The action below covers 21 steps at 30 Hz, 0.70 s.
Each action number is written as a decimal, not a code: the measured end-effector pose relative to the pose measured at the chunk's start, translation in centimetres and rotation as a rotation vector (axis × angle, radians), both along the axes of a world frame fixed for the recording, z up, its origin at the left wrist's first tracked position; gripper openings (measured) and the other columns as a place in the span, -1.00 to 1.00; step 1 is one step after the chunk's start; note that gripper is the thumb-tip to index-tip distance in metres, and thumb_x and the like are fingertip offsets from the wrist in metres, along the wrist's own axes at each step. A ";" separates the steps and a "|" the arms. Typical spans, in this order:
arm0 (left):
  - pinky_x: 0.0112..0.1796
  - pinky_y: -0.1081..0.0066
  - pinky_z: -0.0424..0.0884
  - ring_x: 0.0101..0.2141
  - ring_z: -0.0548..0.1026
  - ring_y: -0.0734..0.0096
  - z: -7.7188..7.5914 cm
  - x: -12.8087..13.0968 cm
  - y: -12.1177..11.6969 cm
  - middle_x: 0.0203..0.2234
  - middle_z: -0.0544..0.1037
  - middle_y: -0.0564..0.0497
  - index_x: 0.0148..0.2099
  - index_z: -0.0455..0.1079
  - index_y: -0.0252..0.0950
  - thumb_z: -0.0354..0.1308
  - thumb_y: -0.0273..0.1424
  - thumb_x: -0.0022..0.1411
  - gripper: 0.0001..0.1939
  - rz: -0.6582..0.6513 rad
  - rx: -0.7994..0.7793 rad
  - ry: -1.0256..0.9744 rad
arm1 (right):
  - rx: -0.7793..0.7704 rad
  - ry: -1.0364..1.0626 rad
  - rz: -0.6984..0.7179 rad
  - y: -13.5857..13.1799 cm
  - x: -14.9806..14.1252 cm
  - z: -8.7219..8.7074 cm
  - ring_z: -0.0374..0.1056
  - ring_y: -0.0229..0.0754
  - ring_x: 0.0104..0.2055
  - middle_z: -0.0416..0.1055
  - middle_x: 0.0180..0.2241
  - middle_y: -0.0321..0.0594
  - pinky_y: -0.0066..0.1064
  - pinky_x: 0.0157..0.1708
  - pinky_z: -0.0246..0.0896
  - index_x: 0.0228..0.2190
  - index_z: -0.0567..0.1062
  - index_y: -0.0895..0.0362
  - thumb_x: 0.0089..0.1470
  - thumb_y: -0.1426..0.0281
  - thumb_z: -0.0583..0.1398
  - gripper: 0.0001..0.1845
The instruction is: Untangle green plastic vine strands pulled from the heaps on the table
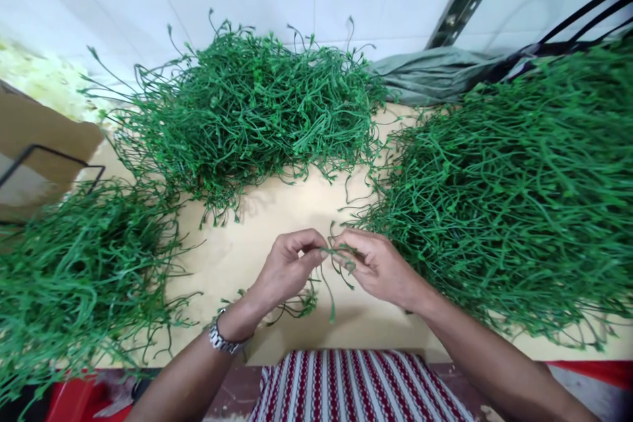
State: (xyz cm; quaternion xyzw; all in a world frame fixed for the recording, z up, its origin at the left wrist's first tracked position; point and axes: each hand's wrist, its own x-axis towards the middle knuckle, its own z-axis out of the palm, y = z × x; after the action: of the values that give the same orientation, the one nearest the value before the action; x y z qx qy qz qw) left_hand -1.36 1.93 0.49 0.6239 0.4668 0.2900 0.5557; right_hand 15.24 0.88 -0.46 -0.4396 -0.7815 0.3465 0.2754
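Observation:
Above the middle of the table (277, 211), my two hands meet fingertip to fingertip. My left hand (287, 267), with a metal watch on its wrist, pinches a thin green stem (326, 287) between thumb and forefinger. My right hand (380, 267) is closed on a few more green stems (349, 265) with small tufted tips; they look like plastic flower stems. The fingers partly hide where the stems cross. Below and behind my left hand lies a small loose bunch of stems (304, 303).
Large heaps of the same stems lie at the back (257, 105), right (524, 191) and left (74, 270). A cardboard box (54, 125) and black wire frame (64, 155) stand at left, pale yellow material (44, 79) behind. Grey-green cloth (430, 72) lies against the wall near a metal upright (467, 0).

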 end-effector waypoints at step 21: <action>-0.46 0.55 0.22 -0.57 0.32 0.61 -0.2 0.0 3.5 -0.66 0.45 0.10 -0.55 0.48 -0.35 0.31 -0.54 -0.23 -0.92 0.344 -0.247 -0.478 | -0.186 0.249 -0.249 1.2 0.6 0.6 0.00 -0.37 -0.64 0.15 -0.58 -0.40 -0.53 -0.64 -0.06 -0.23 0.31 0.11 0.20 0.32 -0.05 -0.80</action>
State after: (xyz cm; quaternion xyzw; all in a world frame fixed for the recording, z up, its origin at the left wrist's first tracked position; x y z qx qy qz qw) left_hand -1.33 5.47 0.30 0.3778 0.4534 0.4590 0.6641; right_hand 15.86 2.07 0.16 -0.5102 -0.6455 0.4322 0.3691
